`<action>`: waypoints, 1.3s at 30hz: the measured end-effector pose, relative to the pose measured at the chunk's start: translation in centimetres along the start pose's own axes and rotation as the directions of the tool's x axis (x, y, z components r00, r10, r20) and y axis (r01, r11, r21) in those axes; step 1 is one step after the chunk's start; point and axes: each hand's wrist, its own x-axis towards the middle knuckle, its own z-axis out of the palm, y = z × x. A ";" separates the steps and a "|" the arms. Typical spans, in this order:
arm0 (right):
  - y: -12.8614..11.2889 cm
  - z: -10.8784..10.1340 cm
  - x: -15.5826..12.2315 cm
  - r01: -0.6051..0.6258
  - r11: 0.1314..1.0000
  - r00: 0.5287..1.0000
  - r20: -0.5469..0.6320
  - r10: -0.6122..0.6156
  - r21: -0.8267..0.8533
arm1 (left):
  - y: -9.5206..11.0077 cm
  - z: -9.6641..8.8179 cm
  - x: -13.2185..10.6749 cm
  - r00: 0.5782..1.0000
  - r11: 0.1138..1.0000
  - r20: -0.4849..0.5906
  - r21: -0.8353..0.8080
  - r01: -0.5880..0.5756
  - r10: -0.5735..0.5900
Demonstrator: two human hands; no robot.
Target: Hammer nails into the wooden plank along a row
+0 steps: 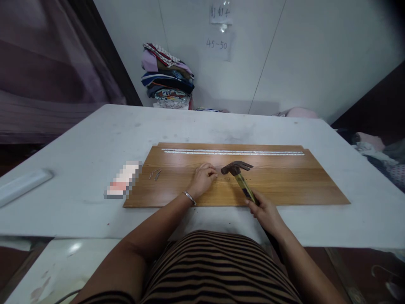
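The hammer (243, 183) is gripped by its handle, right hand (265, 212) wrapped round it, head poised over the wooden board (291, 181) just right of the left hand (202, 179). Left fingers are bunched there; whether a nail is pinched cannot be told. Fingertips could be struck if the head were swung off line, and the loose nails (157, 176) at the board's left scattered by jolts.

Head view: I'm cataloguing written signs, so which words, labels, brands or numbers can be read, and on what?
"钉钉子", handwritten: upper sheet.
"45-50", handwritten: lower sheet.
Strips on the board: markings too small to read.
Pixelated item: blurred, unreadable.
Hammer: no legible text.
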 end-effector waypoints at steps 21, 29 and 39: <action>0.1 1.2 0.2 0.155 0.986 0.988 0.005 -0.155 -0.063 | 0.0 0.3 -0.6 0.991 0.985 0.079 0.124 -0.118 0.109; -0.5 1.1 0.3 0.157 0.981 0.988 0.029 -0.155 -0.116 | -0.6 -1.2 -1.8 0.999 0.994 0.023 0.097 -0.043 0.041; -0.4 1.0 0.6 0.168 0.976 0.986 0.048 -0.162 -0.140 | -2.4 -5.7 -5.5 0.999 0.978 -0.042 0.208 -0.011 0.020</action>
